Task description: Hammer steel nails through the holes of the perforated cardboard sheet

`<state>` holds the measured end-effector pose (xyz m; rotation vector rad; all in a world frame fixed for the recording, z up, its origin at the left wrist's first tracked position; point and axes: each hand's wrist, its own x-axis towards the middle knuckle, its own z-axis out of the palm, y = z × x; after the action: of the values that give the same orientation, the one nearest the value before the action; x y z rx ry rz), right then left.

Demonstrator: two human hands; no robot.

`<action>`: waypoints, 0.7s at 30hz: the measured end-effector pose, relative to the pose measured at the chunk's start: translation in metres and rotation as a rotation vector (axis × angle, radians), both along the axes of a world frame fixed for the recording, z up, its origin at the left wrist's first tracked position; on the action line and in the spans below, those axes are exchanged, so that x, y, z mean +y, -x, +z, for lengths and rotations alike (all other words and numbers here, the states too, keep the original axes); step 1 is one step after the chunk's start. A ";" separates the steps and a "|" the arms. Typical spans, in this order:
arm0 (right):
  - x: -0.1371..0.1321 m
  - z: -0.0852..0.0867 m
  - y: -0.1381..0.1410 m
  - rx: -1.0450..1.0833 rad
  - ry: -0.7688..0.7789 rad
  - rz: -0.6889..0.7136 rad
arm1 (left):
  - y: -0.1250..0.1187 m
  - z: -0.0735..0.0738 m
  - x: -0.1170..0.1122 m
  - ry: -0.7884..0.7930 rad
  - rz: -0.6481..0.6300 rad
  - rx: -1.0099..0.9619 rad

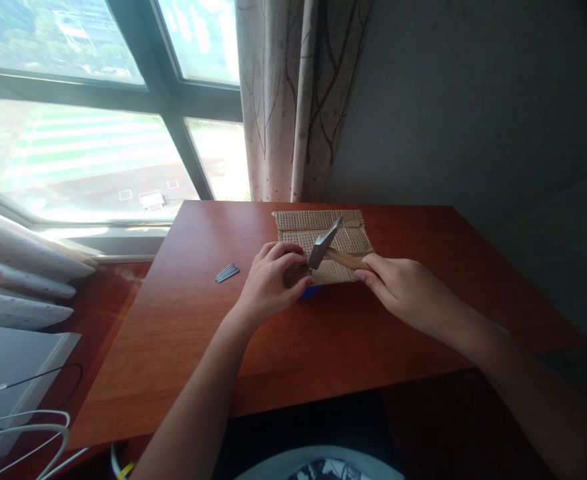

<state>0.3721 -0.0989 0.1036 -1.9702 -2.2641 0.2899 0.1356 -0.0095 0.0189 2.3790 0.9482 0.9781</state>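
A hammer (326, 241) with a metal head and wooden handle is gripped by my right hand (398, 283), fingers wrapped round the handle's end. Its head is over the near left part of a cardboard piece (346, 272) covered with rows of small holes. My left hand (276, 273) curls at the cardboard's left side, thumb and index finger bent toward each other close to the hammer head. Whatever is between those fingertips is too small to make out. Under the cardboard's near edge a blue object (311, 291) shows in part.
Several thin metal nails (227, 272) lie in a bundle on the reddish-brown table (183, 360), left of my left hand. A window (93, 153) and a curtain (283, 100) stand behind. White cables (28, 433) hang at the lower left.
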 end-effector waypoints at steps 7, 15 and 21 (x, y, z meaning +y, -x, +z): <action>-0.003 -0.001 -0.004 0.153 -0.086 -0.004 | 0.000 -0.001 0.001 0.007 -0.010 -0.008; 0.004 -0.011 -0.028 0.768 -0.421 -0.272 | 0.000 0.000 0.000 0.024 -0.013 -0.030; 0.020 -0.022 -0.043 1.070 -0.530 -0.309 | 0.000 0.001 0.000 0.025 -0.013 -0.034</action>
<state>0.4146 -0.0784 0.0815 -1.3358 -1.1782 0.4866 0.1353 -0.0094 0.0194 2.3378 0.9259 0.9935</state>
